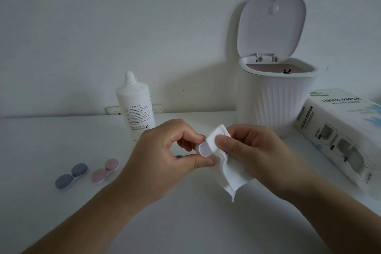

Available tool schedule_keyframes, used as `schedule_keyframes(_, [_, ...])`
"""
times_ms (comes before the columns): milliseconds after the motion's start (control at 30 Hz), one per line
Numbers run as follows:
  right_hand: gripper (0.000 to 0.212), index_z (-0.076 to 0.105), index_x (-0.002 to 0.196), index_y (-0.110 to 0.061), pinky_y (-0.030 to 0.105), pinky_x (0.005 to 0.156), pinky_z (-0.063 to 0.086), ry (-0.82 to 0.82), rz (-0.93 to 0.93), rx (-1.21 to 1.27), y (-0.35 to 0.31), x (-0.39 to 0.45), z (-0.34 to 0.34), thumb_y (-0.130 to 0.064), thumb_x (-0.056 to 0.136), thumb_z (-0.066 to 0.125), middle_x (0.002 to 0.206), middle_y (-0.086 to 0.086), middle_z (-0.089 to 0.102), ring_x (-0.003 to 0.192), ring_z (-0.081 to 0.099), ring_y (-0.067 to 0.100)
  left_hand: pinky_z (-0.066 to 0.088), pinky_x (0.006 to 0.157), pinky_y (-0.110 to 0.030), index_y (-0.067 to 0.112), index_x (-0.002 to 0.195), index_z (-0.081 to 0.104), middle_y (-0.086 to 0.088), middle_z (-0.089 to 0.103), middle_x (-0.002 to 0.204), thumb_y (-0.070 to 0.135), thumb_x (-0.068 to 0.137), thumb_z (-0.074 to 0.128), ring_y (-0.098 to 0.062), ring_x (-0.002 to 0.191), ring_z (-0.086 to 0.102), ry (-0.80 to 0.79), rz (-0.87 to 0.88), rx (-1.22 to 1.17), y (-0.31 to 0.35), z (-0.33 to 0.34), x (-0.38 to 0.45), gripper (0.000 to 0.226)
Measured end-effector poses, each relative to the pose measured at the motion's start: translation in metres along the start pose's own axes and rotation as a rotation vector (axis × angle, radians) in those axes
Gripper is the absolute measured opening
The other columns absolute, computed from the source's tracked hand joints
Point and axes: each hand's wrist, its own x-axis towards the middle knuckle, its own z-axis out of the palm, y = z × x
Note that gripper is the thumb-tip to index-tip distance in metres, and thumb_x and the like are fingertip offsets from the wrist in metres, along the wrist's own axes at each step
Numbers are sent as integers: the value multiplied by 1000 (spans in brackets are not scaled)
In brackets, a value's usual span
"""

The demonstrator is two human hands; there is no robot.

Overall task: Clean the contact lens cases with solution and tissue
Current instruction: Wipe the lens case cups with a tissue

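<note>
My left hand pinches a small round white lens case part between thumb and fingers, above the middle of the white table. My right hand holds a folded white tissue and presses it with the thumb against that part. A blue-grey lens case and a pink lens case lie shut on the table at the left. The white solution bottle stands upright behind my left hand. Something small and dark green peeks out under my left fingers; what it is cannot be told.
A white ribbed bin with its lid flipped up stands at the back right. A tissue paper box lies on the right side of the table. A wall socket sits behind the bottle.
</note>
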Motion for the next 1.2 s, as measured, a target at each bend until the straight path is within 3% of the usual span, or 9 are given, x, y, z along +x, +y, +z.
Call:
schedule_keyframes(167, [35, 75, 86, -8, 18, 52, 43, -9, 20, 19, 2, 0, 0, -42, 83, 65, 69, 3, 66, 58, 57, 10, 51, 73, -19, 23, 91, 71, 12, 68, 85, 42, 75, 82, -15, 84, 65, -16, -1, 18, 0, 2, 0, 27])
schedule_keyframes(333, [30, 75, 92, -11, 17, 54, 43, -189, 61, -84, 7, 0, -1, -39, 89, 66, 68, -7, 67, 59, 57, 6, 47, 83, -11, 24, 112, 72, 19, 66, 100, 15, 86, 67, -9, 93, 65, -123, 13, 90, -3, -1, 1, 27])
schedule_keyframes(467, [24, 74, 90, -15, 14, 54, 42, -264, 91, -51, 3, 0, -5, -36, 93, 63, 69, -9, 63, 61, 55, 3, 48, 83, -12, 22, 111, 73, 16, 66, 99, 16, 87, 68, -9, 94, 65, -134, 24, 91, -3, -3, 2, 26])
schedule_keyframes(600, [29, 74, 96, -12, 16, 55, 39, -174, 64, -95, 5, 1, -4, -38, 90, 61, 72, -3, 62, 63, 51, 8, 47, 79, -11, 21, 104, 74, 14, 68, 93, 24, 83, 73, -10, 90, 65, -85, -12, 42, -3, -1, 2, 21])
schedule_keyframes(767, [26, 76, 90, -13, 24, 59, 46, -18, 32, -17, 2, 0, -1, -36, 93, 64, 78, 18, 70, 66, 60, 14, 51, 71, -22, 28, 89, 70, 14, 67, 86, 37, 74, 83, -15, 85, 65, 14, -60, -20, 1, 7, -4, 22])
schedule_keyframes(900, [23, 78, 88, -15, 22, 58, 48, 66, 12, 8, 3, 1, 3, -31, 96, 62, 77, 11, 73, 66, 63, 12, 51, 69, -31, 24, 91, 69, 13, 67, 88, 42, 77, 73, -17, 88, 63, 22, -83, -30, 1, 10, -4, 24])
schedule_keyframes(1000, [27, 80, 82, -20, 15, 51, 44, 125, -56, -3, 3, 2, 6, -43, 86, 66, 64, -6, 68, 56, 57, 3, 51, 77, -25, 26, 98, 71, 10, 69, 89, 34, 80, 77, -18, 90, 64, 31, -108, -28, -2, 6, -1, 21])
schedule_keyframes(1100, [22, 81, 81, -27, 14, 53, 48, 185, -159, -17, 3, 1, 8, -44, 81, 68, 70, -5, 74, 60, 64, 2, 49, 80, -17, 35, 101, 70, 13, 68, 88, 29, 81, 76, -17, 90, 65, 50, -159, -53, -3, 4, -1, 22])
schedule_keyframes(1200, [17, 81, 80, -28, 13, 55, 50, 319, -217, 22, 3, 2, 5, -39, 80, 69, 72, -5, 76, 62, 65, 0, 51, 79, -17, 35, 102, 72, 10, 71, 89, 26, 82, 75, -16, 88, 67, 76, -207, -126, -3, 3, 0, 22])
